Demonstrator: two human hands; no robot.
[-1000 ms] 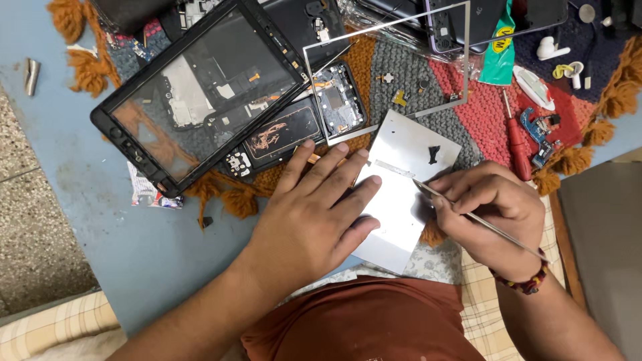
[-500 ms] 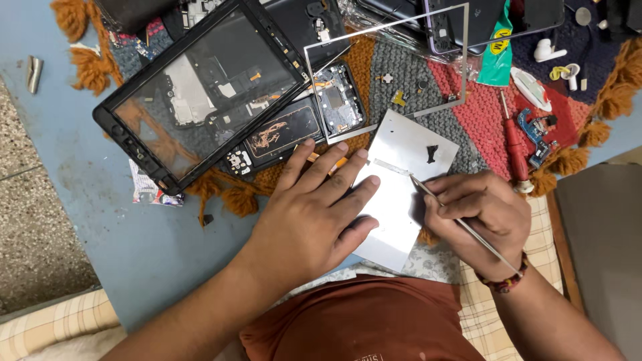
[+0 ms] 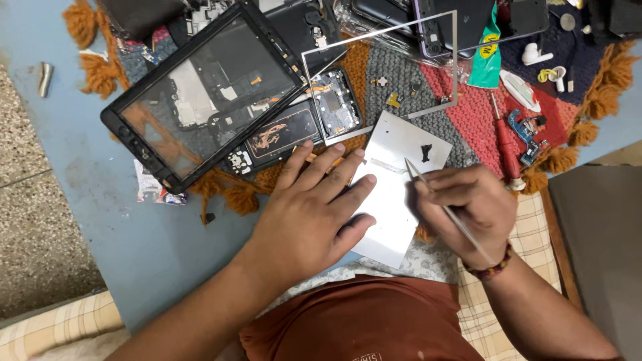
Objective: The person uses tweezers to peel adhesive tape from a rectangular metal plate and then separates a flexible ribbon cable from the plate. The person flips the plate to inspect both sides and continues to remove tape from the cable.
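My left hand [image 3: 314,210] lies flat, fingers spread, pressing on the left part of a silver metal plate [image 3: 401,150] that rests on a knitted mat. My right hand [image 3: 468,207] grips a thin metal pick [image 3: 418,180] like a pen, its tip touching the plate near the middle. A small black scrap [image 3: 426,152] sits on the plate's upper right part. Just beyond my left fingertips lies an opened phone body [image 3: 294,127] with its circuit board showing.
A large black tablet frame [image 3: 200,100] lies tilted at the upper left, a thin silver bezel frame [image 3: 455,60] at top centre. A red screwdriver [image 3: 505,144], a green tube [image 3: 487,53], white earbuds [image 3: 535,57] and small parts lie on the mat [image 3: 461,93] at right.
My right hand has shifted slightly left with the pick, bringing its tip further onto the plate. My left hand has stayed pressed on the plate.
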